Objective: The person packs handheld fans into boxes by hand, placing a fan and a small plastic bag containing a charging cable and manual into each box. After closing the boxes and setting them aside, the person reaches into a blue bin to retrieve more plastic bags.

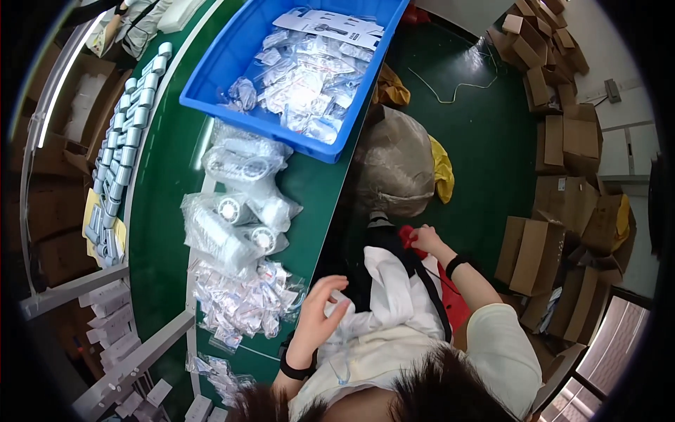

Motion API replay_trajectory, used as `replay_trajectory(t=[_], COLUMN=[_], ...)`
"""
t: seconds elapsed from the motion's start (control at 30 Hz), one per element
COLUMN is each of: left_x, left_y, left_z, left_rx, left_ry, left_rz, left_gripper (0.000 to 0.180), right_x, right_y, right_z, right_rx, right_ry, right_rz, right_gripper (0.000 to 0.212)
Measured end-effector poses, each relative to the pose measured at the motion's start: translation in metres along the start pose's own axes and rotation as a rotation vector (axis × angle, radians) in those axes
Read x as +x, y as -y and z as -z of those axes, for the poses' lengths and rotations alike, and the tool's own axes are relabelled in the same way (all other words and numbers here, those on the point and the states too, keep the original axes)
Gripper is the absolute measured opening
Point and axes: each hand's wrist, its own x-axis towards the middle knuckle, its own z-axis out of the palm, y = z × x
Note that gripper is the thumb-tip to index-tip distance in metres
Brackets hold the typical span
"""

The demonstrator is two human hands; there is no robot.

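My left hand [322, 309] is raised above my lap beside the table's edge, with thumb and fingers curved and apart. Something whitish shows between them, perhaps the white clothing behind; I see nothing plainly held. Low on my right side, my right hand [425, 240] is closed at a crumpled red piece of material [406, 236], whose kind I cannot tell. Nearest to my left hand on the green table [165, 162] lies a pile of small clear packets [242, 299]. Behind it are bubble-wrapped bundles [235, 218] with round white ends.
A blue bin [204, 97] of clear packets and a printed card stands at the table's far end. Grey cylindrical parts [126, 141] line a left-hand shelf. A large wrapped bundle [394, 162] sits on the floor beside the table. Open cardboard boxes [527, 253] are stacked at right.
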Motion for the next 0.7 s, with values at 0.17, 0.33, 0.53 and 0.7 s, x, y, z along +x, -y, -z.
replay_trajectory(t=[0.17, 0.33, 0.53, 0.7], left_x=[0.049, 0.127, 0.234, 0.327], left_y=[0.053, 0.108, 0.214, 0.257], left_z=[-0.058, -0.102, -0.150, -0.187], left_rx=[0.366, 0.094, 0.134, 0.584], left_ry=[0.140, 0.175, -0.014, -0.192], left_rz=[0.048, 0.394, 0.467, 0.068], left_gripper=[0.034, 0.039, 0.053, 0.080], right_x=[0.153, 0.257, 0.261, 0.171], right_y=[-0.022, -0.030, -0.074, -0.077], right_z=[-0.054, -0.082, -0.055, 0.036], right_rx=[-0.592, -0.585, 0.293, 1.261], right_ry=[-0.003, -0.076, -0.321, -0.500], right_rz=[0.124, 0.142, 0.264, 0.351], right_gripper=[0.035, 0.035, 0.016, 0.016])
